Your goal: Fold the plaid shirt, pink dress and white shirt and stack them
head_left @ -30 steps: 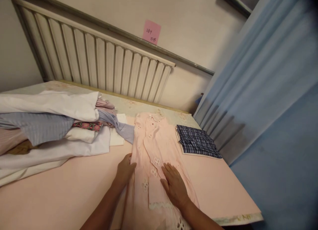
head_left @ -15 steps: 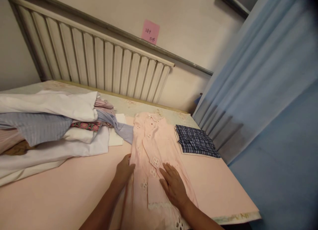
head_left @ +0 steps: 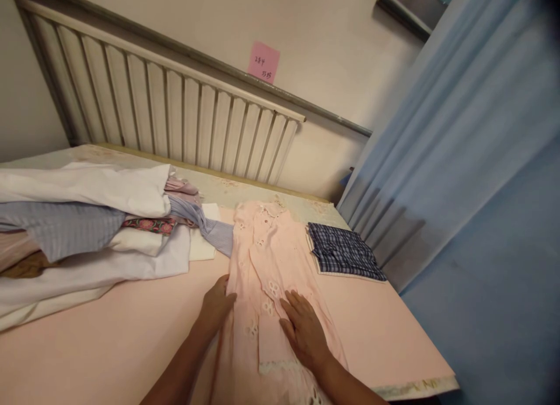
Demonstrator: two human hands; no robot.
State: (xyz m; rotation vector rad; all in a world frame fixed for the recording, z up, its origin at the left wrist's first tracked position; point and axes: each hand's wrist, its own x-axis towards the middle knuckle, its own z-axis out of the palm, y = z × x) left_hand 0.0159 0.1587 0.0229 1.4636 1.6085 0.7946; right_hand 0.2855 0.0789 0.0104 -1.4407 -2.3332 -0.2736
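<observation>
A pale pink shirt with cut-out flower embroidery lies lengthwise in front of me, collar at the far end. One sleeve is folded over its front, its scalloped cuff near the bottom. At the shirt's left edge my left hand is closed, thumb on top of the cloth and the other fingers partly hidden by the edge. My right hand lies flat on the right side of the shirt, beside the folded sleeve, fingers stretched out. The shirt's lower end runs out of view.
Left, a loose heap of clothes has a blue striped sleeve reaching the shirt. A folded dark plaid garment lies right on the pink-covered table. Behind stands a radiator; a blue curtain hangs at the right.
The camera view has shifted slightly. Both hands keep their places on the shirt, and the cloth looks the same.
</observation>
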